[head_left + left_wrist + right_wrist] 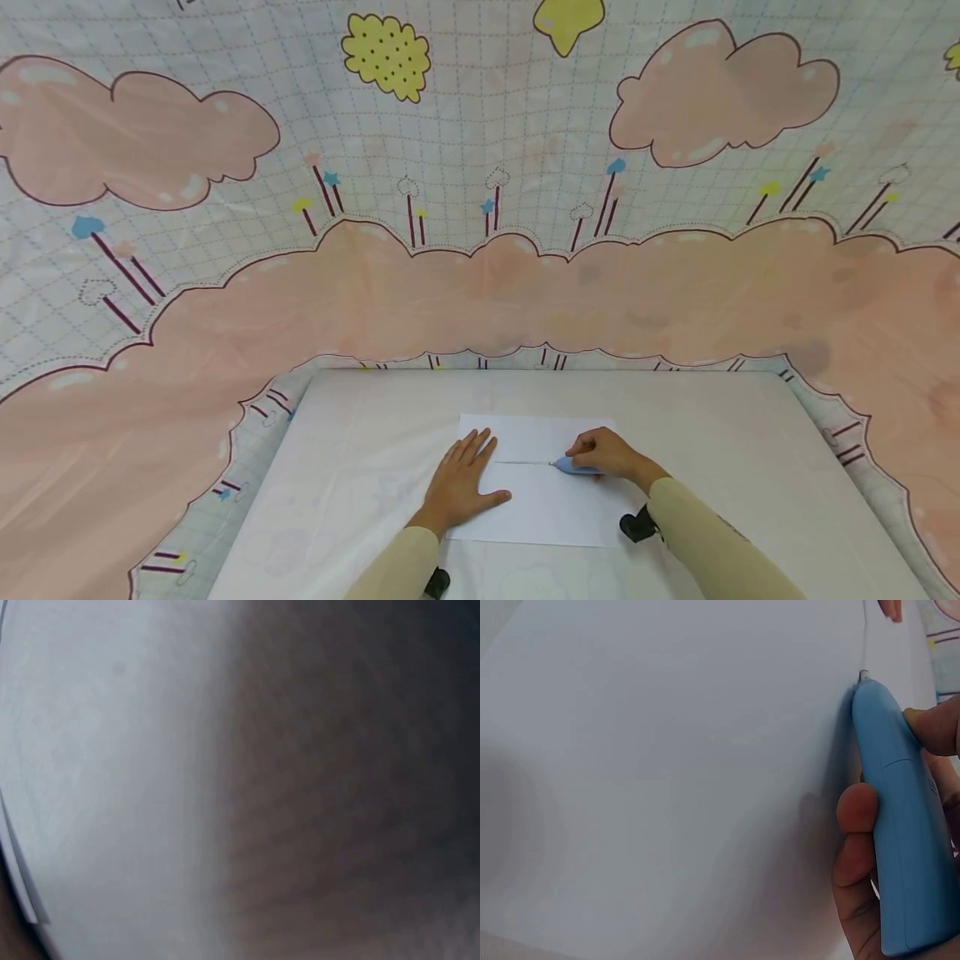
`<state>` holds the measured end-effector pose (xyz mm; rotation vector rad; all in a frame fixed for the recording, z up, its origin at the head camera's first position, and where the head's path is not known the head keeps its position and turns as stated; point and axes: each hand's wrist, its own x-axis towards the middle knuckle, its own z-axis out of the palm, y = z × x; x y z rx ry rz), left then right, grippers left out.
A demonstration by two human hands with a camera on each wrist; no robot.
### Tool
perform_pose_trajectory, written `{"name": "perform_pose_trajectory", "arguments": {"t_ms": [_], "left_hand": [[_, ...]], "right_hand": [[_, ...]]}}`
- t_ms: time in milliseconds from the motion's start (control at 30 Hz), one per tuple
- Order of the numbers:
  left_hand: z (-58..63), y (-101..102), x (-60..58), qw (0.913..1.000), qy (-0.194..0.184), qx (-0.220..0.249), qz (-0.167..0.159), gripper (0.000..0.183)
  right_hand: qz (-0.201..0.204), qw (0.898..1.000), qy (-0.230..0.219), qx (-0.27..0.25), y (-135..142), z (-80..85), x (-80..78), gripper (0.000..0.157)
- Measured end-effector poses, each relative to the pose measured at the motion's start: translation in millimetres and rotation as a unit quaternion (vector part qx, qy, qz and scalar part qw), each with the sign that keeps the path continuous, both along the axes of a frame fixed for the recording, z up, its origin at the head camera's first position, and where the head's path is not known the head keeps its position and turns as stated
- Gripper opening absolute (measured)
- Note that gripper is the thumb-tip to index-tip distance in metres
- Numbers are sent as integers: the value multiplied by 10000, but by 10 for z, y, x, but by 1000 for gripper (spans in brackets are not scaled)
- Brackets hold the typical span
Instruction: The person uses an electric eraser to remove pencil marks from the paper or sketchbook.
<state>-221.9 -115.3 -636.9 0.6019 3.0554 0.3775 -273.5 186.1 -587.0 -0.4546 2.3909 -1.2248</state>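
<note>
A white sheet of paper (540, 512) lies on the table, with a thin dark line (521, 462) running across its upper half. My left hand (459, 485) rests flat on the sheet's left side, fingers spread. In my right hand (609, 454) I grip a thick blue pen-shaped tool (904, 825) with a small metal tip. The tip meets the right end of the line; whether that line is a mark or a cut, I cannot tell. In the right wrist view, thumb and fingers are on both sides of the tool's body. The left wrist view is mostly blurred skin and a pale surface.
A white-covered table (352, 467) extends around the paper. Behind it hangs a patterned curtain (525, 300) with pink clouds. Small black devices sit at both wrists, one of them the right wrist device (637, 525).
</note>
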Motion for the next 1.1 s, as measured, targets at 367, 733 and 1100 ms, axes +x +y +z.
{"name": "perform_pose_trajectory", "arguments": {"t_ms": [367, 733, 1100], "left_hand": [[-61, -8, -5, 9998, 210, -1, -37, 97], [-88, -5, -9, 9996, 277, -15, -11, 97], [-72, -9, -9, 9999, 111, -90, -9, 97]], "right_hand": [[98, 9999, -22, -90, -131, 19, 18, 7], [151, 9998, 121, -94, -214, -9, -6, 9], [88, 9999, 9, -148, -112, 32, 28, 8]]}}
